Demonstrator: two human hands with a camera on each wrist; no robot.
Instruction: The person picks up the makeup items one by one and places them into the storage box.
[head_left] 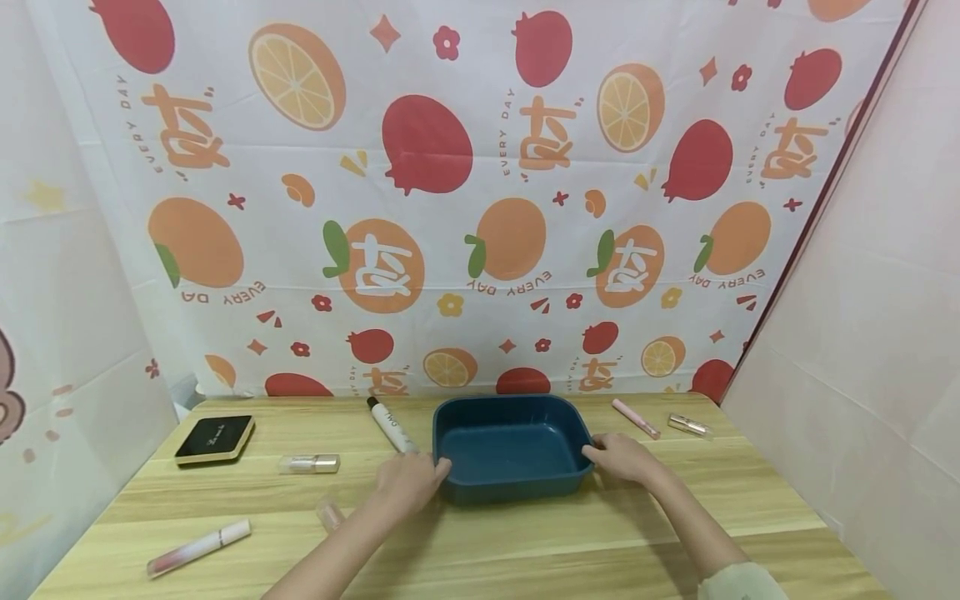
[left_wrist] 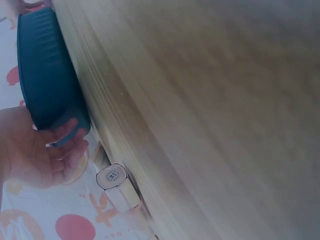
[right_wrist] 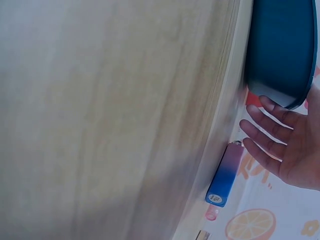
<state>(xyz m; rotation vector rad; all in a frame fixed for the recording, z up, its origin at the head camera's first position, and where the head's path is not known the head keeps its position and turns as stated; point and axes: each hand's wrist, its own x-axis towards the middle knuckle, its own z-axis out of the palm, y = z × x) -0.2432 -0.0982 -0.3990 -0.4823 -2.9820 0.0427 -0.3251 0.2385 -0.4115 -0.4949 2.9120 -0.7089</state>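
On the table (head_left: 540, 546), partly spread hands (head_left: 407, 483) (head_left: 622, 457) grip a blue bin (head_left: 517, 490) at both ends.

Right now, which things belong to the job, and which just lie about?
Likely the job: blue tray, left grip, right grip

Lying about: black case, black-capped tube, pink-white tube, gold-ended tube, partly hidden tube, pink stick, far-right tube

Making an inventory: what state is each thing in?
Blue bin: upright, held by left grip and right grip
Black compact: shut, flat
White tube: black cap on, lying
Gloss tube: capped, lying
Clear tube: gold cap on, lying
Pink tube: lying, cap unclear
Small right tube: lying, cap unclear
Half-hidden tube: cap unclear
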